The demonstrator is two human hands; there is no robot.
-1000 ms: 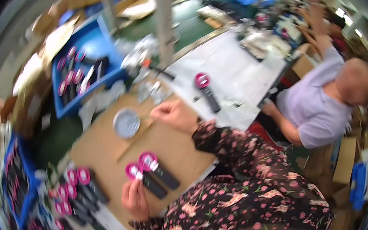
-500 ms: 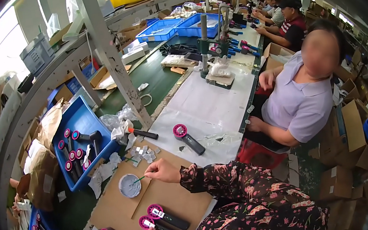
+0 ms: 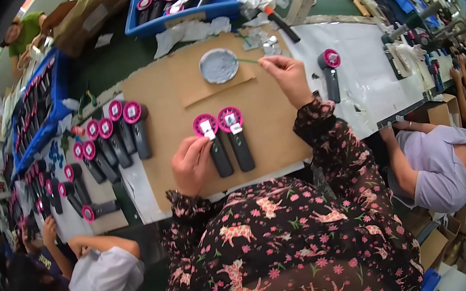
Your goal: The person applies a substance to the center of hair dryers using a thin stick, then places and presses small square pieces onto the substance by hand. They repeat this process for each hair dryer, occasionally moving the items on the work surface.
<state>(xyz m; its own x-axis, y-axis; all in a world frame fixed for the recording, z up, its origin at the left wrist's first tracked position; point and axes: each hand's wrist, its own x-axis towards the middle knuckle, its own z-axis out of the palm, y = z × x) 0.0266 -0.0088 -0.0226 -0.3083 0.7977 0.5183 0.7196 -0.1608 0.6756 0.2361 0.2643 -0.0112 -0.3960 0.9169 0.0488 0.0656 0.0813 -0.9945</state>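
Pink-headed black handheld device [image 3: 213,144]: left hand [image 3: 190,165] is grasping it on the cardboard sheet [image 3: 277,122]; right hand [image 3: 288,76] is pinching a thin green stick [image 3: 247,60] beside the round grey dish [image 3: 218,66].

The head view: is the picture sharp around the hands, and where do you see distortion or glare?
In the head view, the left hand on a pink-headed black device and the right hand holding a thin stick by the round grey dish look sharp; the white sheet's edge bends toward the rim; dark corners frame the picture; bright glare sits at the top left.
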